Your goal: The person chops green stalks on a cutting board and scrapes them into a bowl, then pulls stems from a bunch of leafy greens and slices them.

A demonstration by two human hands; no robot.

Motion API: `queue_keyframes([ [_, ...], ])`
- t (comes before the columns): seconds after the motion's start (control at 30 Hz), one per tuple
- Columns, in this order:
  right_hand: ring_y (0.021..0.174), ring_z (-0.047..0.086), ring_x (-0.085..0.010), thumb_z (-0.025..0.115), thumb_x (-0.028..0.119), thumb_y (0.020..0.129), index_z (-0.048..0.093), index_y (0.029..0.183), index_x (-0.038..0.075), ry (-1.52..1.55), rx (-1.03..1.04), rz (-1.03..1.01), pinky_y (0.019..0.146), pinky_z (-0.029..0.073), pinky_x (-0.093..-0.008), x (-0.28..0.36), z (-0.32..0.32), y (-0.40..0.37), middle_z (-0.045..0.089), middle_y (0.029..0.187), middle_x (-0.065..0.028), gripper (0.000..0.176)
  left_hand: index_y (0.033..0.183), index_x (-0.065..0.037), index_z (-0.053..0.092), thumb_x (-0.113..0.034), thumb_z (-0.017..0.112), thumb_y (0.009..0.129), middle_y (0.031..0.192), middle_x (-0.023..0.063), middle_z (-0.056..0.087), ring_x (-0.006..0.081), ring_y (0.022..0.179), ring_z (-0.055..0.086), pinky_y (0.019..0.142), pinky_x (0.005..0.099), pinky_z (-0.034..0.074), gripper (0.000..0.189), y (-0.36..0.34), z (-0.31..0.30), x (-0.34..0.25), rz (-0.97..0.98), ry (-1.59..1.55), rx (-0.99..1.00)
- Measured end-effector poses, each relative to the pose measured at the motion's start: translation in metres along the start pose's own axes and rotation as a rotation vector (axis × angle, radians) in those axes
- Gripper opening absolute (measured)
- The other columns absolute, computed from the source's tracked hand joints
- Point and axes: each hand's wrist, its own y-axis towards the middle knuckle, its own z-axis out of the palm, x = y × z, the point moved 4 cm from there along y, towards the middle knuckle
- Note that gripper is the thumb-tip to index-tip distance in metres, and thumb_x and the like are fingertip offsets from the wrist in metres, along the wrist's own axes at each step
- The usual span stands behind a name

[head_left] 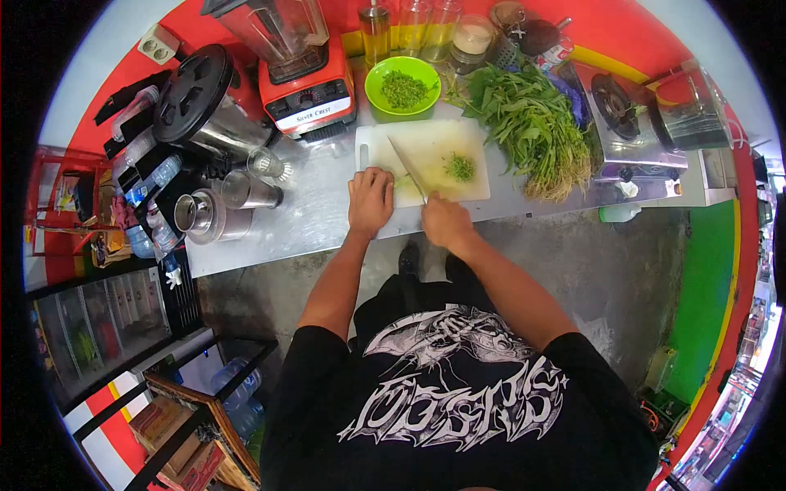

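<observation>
On a white cutting board (pixel 471 139) lies a small heap of chopped greens (pixel 460 168), right of a knife (pixel 405 164). My right hand (pixel 446 222) is wrapped round the knife's handle at the board's front edge, the blade slanting away to the upper left. My left hand (pixel 371 199) rests on the board's front left part, its fingers together; a few pale green stalks show beside its fingertips, and whether it grips them is hidden. Just behind the board, a bright green bowl (pixel 377 90) holds more chopped greens.
A large bunch of leafy greens (pixel 532 123) lies right of the board, next to a gas stove (pixel 618 123). Behind stand a red blender (pixel 307 90) and oil bottles (pixel 375 34). Metal cups (pixel 196 214) and a steel container (pixel 205 106) are at the left.
</observation>
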Motion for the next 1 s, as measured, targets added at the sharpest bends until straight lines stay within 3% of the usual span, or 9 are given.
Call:
queue_keyframes([
  [0.1,0.095,0.07,-0.0445,0.052,0.019,0.095,0.059,0.107,-0.005,-0.029,-0.047,0.028,0.087,0.053,-0.0515,-0.012,0.002,-0.012,0.07,0.099,-0.0294,0.028,0.104,-0.011,0.063,-0.017,0.061,0.092,0.111,0.0071,0.057,0.0298,0.106,0.05,0.091,0.044,0.037,0.013,0.0,0.011,-0.01,-0.012,-0.019,-0.015],
  [0.2,0.092,0.069,-0.0468,0.05,0.028,0.1,0.057,0.113,-0.008,0.02,-0.079,-0.041,0.084,0.053,-0.0547,-0.012,0.003,0.002,0.069,0.099,-0.0319,0.038,0.105,-0.009,0.064,-0.013,0.062,0.091,0.106,0.007,0.058,0.0303,0.102,0.052,0.087,0.0426,0.037,0.014,0.0,0.005,-0.011,-0.012,-0.028,-0.015],
  [0.3,0.092,0.069,-0.0469,0.052,0.027,0.098,0.057,0.11,-0.007,0.005,-0.029,-0.066,0.084,0.053,-0.0546,-0.005,-0.014,0.011,0.068,0.099,-0.0329,0.036,0.103,-0.012,0.063,-0.017,0.061,0.092,0.108,0.0071,0.057,0.0295,0.105,0.051,0.089,0.0437,0.037,0.012,0.0,0.005,-0.007,-0.023,-0.022,0.001],
  [0.37,0.094,0.07,-0.0452,0.054,0.018,0.091,0.061,0.105,-0.005,-0.004,0.031,-0.066,0.085,0.055,-0.0515,0.001,-0.017,0.002,0.07,0.099,-0.03,0.028,0.103,-0.012,0.063,-0.016,0.061,0.092,0.108,0.0068,0.057,0.0295,0.103,0.051,0.089,0.0435,0.038,0.012,0.0,0.001,-0.004,-0.024,-0.013,-0.008],
  [0.5,0.094,0.07,-0.0447,0.053,0.015,0.091,0.06,0.103,-0.008,-0.044,-0.02,0.028,0.084,0.055,-0.0532,0.001,0.008,-0.009,0.07,0.098,-0.0308,0.027,0.103,-0.012,0.063,-0.016,0.061,0.092,0.107,0.0058,0.057,0.0295,0.103,0.051,0.089,0.0433,0.037,0.012,0.001,-0.001,0.0,-0.026,0.008,0.025],
  [0.63,0.094,0.07,-0.0444,0.051,0.013,0.091,0.057,0.11,-0.008,-0.036,-0.025,-0.087,0.088,0.054,-0.0527,0.003,0.004,0.004,0.069,0.103,-0.0313,0.029,0.102,-0.013,0.062,-0.017,0.06,0.093,0.105,0.0054,0.057,0.0292,0.101,0.05,0.088,0.0431,0.037,0.011,-0.001,0.001,0.001,-0.003,0.003,-0.014],
  [0.77,0.097,0.07,-0.0446,0.05,0.014,0.091,0.056,0.114,-0.009,-0.041,0.076,-0.039,0.089,0.054,-0.0529,0.013,-0.015,0.005,0.069,0.106,-0.0314,0.032,0.102,-0.012,0.062,-0.017,0.061,0.092,0.102,0.0058,0.057,0.0297,0.099,0.051,0.088,0.0436,0.037,0.011,0.0,-0.001,-0.001,0.0,-0.025,-0.027],
  [0.9,0.1,0.069,-0.0443,0.051,0.017,0.092,0.056,0.115,-0.008,-0.026,0.021,0.031,0.089,0.053,-0.0527,0.009,0.009,-0.001,0.069,0.108,-0.03,0.034,0.101,-0.012,0.062,-0.017,0.06,0.092,0.102,0.0061,0.057,0.0297,0.099,0.051,0.088,0.0436,0.037,0.011,0.001,-0.002,0.0,0.007,-0.011,-0.035],
  [1.0,0.093,0.07,-0.0448,0.052,0.017,0.093,0.063,0.107,-0.007,0.045,-0.12,-0.066,0.085,0.055,-0.0501,0.012,0.013,0.007,0.07,0.099,-0.0284,0.03,0.101,-0.012,0.062,-0.017,0.06,0.093,0.102,0.0061,0.057,0.0297,0.099,0.051,0.088,0.0435,0.037,0.01,0.0,0.0,0.0,0.009,-0.01,-0.017],
])
